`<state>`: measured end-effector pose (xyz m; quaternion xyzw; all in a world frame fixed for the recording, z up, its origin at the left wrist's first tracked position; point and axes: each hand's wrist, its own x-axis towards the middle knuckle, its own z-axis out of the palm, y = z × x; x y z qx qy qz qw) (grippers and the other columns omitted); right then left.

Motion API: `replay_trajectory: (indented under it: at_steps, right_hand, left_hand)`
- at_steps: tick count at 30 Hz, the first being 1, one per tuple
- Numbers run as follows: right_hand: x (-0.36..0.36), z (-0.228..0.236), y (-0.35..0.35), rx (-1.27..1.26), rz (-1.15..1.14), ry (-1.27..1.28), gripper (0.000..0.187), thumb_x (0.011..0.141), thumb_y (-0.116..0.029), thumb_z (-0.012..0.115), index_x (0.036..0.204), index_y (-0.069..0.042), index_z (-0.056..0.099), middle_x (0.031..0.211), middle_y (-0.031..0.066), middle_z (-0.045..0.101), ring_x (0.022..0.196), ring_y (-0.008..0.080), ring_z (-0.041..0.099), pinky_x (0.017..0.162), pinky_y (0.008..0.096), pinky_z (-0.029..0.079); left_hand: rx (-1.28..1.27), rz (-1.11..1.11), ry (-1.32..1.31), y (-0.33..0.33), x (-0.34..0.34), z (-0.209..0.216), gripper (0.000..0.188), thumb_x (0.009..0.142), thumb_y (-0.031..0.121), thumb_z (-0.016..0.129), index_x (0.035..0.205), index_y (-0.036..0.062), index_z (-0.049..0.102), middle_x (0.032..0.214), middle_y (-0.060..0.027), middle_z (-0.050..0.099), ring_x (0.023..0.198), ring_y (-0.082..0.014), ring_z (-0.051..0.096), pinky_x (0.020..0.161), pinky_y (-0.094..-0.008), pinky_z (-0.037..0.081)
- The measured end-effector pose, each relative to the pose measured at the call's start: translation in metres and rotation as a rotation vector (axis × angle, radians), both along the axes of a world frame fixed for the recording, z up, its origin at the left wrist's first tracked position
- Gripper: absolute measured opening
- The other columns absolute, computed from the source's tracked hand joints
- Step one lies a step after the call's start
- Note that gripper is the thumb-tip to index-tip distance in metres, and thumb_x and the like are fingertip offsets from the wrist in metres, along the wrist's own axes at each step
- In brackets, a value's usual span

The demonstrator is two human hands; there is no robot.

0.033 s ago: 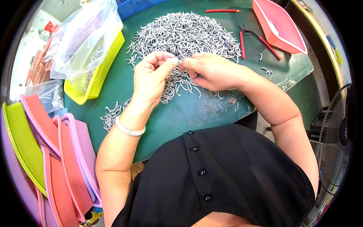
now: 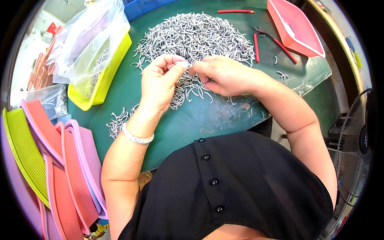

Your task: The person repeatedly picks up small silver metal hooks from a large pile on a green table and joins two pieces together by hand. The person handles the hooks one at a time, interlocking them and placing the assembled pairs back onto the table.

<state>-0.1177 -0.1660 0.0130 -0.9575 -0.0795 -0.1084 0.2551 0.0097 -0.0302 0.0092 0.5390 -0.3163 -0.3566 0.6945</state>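
Over the near side of a large heap of small curved grey pieces (image 2: 196, 34), my two hands meet almost fingertip to fingertip. My left hand (image 2: 158, 86) is closed in a pinch of thumb and forefinger, with the end of a small curved grey piece just showing at the tips. Close beside it, my right hand (image 2: 230, 76) is closed too, its fingers curled and pressed together; whatever they grip is hidden. Loose grey pieces lie below the hands, and a smaller pile of them (image 2: 119, 122) sits by my left forearm.
Red-handled pliers (image 2: 276, 42) and a red pen-like stick (image 2: 236, 11) lie on the green table (image 2: 192, 120). A pink basket (image 2: 298, 30) stands far right, a yellow-green basket (image 2: 106, 78) with plastic bags at left. Stacked coloured baskets (image 2: 60, 168) and a fan (image 2: 352, 136) flank me.
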Motion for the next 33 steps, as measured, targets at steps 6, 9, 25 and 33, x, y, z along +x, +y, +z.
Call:
replay_trajectory:
  at_steps: [6,9,25,33]
  right_hand:
    - [-0.002,0.0,0.003,-0.043,0.014,-0.029,0.037,0.065,-0.002,0.058,0.1,-0.004,0.05,0.068,0.0028,0.051,0.071,0.0236,0.052,0.064,0.0359,0.042]
    - [-0.002,0.003,0.004,-0.05,0.008,0.006,0.037,0.065,-0.003,0.057,0.101,-0.003,0.05,0.07,0.0066,0.055,0.073,0.0263,0.055,0.065,0.0384,0.043]
    - [-0.001,0.006,-0.001,0.299,-0.034,-0.027,0.033,0.069,0.002,0.052,0.102,-0.003,0.047,0.064,0.0062,0.052,0.06,0.0218,0.054,0.057,0.0322,0.042]
    - [0.0,0.002,0.001,0.409,-0.076,-0.129,0.035,0.071,0.001,0.054,0.105,-0.002,0.046,0.063,0.0042,0.051,0.058,0.0168,0.052,0.054,0.0285,0.042]
  left_hand:
    - [0.033,-0.004,0.019,0.001,0.001,-0.001,0.013,0.078,0.004,0.063,0.091,0.0038,0.059,0.065,0.0052,0.053,0.051,-0.0008,0.04,0.045,-0.0148,0.029]
    - [0.071,-0.012,0.07,0.001,0.003,-0.003,0.012,0.078,0.005,0.062,0.09,0.0042,0.058,0.065,0.0042,0.052,0.051,-0.0023,0.041,0.046,-0.0156,0.03]
    - [0.209,-0.187,0.224,0.005,0.004,0.001,0.011,0.077,0.002,0.056,0.088,0.0018,0.053,0.075,-0.0045,0.057,0.059,-0.0095,0.052,0.05,-0.0189,0.041]
    - [0.279,-0.148,-0.399,0.003,-0.012,-0.003,0.009,0.073,0.006,0.066,0.078,0.0038,0.059,0.065,0.0046,0.051,0.058,-0.0029,0.042,0.052,-0.0182,0.036]
